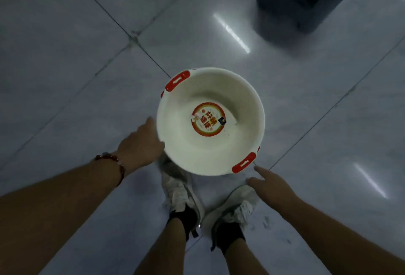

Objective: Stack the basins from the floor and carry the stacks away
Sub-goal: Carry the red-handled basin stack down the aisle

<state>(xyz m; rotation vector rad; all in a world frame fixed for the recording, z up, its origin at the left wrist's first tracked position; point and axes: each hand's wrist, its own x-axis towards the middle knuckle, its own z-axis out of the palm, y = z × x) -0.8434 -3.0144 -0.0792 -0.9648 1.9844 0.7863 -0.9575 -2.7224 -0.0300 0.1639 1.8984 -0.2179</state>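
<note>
A white round basin (241,103) with two red handles and a red round sticker in its bottom stands on the tiled floor in front of my feet. A second red edge shows under each handle, so it may be a stack. My left hand (140,143) touches the basin's left side with its fingers around the outer wall below the rim. My right hand (271,184) hovers just below the near red handle (243,162), fingers straight, apart from the basin.
A dark box-like object (306,0) stands on the floor at the back right. My two feet in pale shoes (179,189) are right behind the basin. Grey glossy floor tiles (65,55) spread all around.
</note>
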